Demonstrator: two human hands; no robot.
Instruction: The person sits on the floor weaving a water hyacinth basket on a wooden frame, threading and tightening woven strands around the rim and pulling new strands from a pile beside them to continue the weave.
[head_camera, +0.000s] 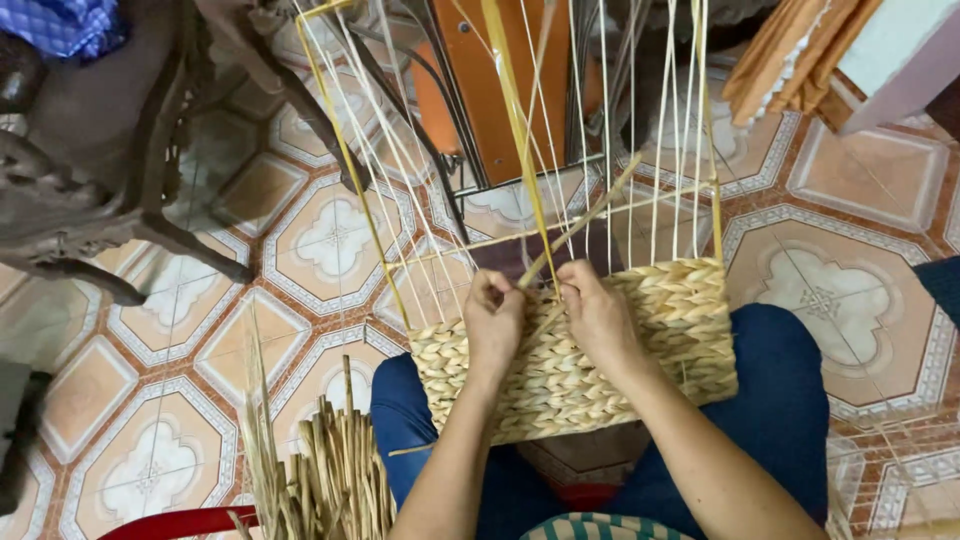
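Both hands are pinching closed at the top edge of the woven basket panel (580, 345): the left hand (495, 320) and the right hand (598, 318) are sharing a grip on one flat straw strand (580, 222) that is slanting up to the right. The panel is resting on the person's lap, directly under the fingers, with pale upright stakes (610, 150) rising from it. The strand looks dry, so a sharp bend could be cracking it, and uneven pull could be loosening the row. A bundle of spare straw (325, 470) is lying near the left knee on the tiled floor (850, 290).
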